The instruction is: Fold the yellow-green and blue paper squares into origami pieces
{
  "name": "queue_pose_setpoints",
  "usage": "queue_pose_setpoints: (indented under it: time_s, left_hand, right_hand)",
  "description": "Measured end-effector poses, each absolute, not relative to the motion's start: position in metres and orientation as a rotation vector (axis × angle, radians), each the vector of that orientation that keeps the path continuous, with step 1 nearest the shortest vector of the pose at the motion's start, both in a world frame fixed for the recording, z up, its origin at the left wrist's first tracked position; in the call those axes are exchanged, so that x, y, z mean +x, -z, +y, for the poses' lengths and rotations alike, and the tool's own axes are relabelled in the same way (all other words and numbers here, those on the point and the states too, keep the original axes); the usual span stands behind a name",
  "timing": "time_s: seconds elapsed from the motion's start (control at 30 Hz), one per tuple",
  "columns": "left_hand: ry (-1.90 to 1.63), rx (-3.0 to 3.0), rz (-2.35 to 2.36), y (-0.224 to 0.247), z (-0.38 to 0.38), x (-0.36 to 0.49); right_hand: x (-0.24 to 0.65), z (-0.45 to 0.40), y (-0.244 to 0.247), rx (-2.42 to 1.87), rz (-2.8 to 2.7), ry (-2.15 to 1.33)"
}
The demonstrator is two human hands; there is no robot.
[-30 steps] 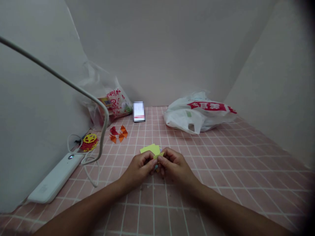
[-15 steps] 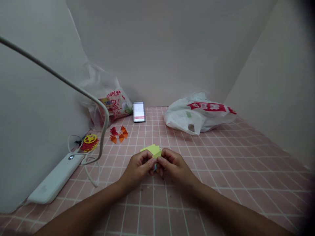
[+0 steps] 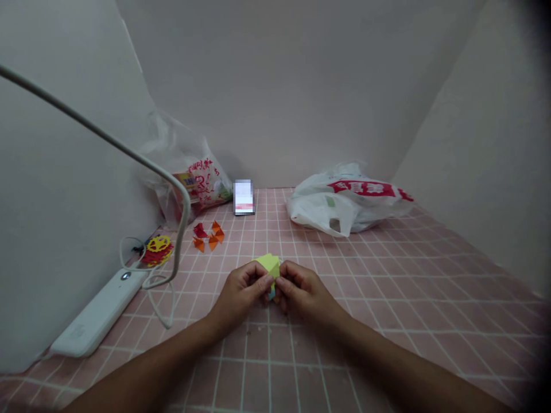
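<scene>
Yellow paper [image 3: 269,264] turned, now narrower

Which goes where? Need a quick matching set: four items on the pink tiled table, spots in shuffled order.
Things:
1. yellow-green paper
2. white plastic bag
3. orange and red paper pieces
4. white power strip

Places:
A. along the left wall, near edge of the table
B. pinched between the left hand and the right hand
C. far right, by the back wall
D. loose on the tiles, left of centre, in front of the clear bag

Pairs: 1-B, 2-C, 3-D, 4-A
</scene>
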State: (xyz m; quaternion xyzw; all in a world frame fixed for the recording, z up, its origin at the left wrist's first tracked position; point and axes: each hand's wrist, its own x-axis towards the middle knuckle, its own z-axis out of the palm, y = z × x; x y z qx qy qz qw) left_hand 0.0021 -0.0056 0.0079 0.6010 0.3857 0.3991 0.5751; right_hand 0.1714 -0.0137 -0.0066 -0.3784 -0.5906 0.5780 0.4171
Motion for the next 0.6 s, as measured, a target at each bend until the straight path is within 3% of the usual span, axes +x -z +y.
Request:
queue_pose_setpoints:
  time_s: [0.6]
  left_hand:
    - [-1.012, 1.349, 0.986, -0.0150, -0.0056, 0.0023]
  right_hand:
    - [0.1712, -0.0173, -0.0007, -0.974, -1.551, -1.456]
